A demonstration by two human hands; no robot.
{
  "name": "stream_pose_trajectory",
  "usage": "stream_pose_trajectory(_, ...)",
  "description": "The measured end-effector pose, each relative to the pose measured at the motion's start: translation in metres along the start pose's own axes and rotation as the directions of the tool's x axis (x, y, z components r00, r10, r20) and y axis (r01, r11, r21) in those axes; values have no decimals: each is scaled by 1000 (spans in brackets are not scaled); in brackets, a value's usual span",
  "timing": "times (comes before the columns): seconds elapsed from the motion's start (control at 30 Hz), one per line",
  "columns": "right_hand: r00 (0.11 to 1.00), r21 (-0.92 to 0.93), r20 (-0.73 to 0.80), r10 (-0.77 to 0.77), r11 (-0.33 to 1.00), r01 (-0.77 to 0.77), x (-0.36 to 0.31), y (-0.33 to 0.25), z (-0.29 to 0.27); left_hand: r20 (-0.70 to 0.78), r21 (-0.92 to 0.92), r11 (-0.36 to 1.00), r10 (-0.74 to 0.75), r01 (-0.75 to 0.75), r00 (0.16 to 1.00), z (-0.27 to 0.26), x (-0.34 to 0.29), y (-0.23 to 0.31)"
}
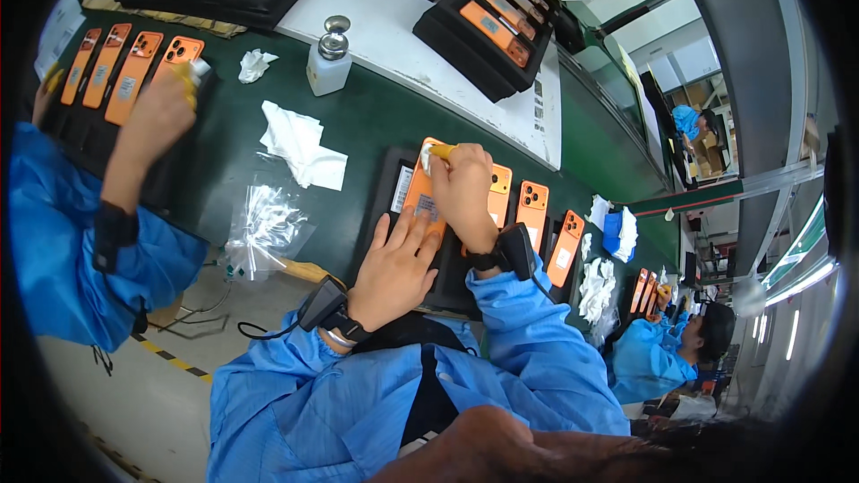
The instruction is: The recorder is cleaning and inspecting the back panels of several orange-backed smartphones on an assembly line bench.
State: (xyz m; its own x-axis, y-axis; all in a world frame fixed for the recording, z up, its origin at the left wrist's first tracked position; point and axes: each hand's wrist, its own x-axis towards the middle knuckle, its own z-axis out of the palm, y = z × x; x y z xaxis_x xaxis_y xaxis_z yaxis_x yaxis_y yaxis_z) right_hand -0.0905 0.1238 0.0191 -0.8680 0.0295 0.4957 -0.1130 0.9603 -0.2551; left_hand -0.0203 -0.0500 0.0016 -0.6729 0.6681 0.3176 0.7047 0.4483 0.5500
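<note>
While the left hand (391, 268) lay flat with its fingers spread over the lower part of an orange phone (417, 190), the right hand (465, 190) was curled up at the top end, gripping a small white wipe (425, 157) and pressing it against the camera area with a yellow-covered finger. The left wasn't grasping anything, just resting there palm down. Couldn't tell how much of the wipe was bunched inside the right hand.

That phone sat back side up at the left end of a black tray (384, 197), right in front of the person, with more orange phones (532, 205) lined up to its right, one partly hidden behind the right hand.

Left of the tray there was a stack of white cloths (304, 148) on the green table (376, 112), and a clear plastic bag (268, 231) near the front edge. Farther back stood a whitish pump bottle (327, 73) with a silver top, with a crumpled tissue (257, 65) off to its left. Over on the far left, a co-worker's hand (159, 112) was at another row of orange phones, with yellow covers on the fingers there too.
</note>
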Motion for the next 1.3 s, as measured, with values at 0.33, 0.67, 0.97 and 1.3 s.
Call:
stream_pose_trajectory(0.33,964,57,100,-248,968,243,-8,26,-40,2,-22,1000,2,-2,1000,-4,-3,-1)
stream_pose_trajectory(0.67,974,109,50,-223,970,216,11,18,-16,23,5,1000,-4,4,1000,-2,-2,-1)
stream_pose_trajectory(0.97,974,-114,-74,-216,972,207,16,29,4,9,6,1000,-2,1,1000,-2,-3,0)
stream_pose_trajectory(1.3,963,-84,-20,-269,960,266,-13,6,2,26,17,1000,2,-2,1000,-1,0,2)
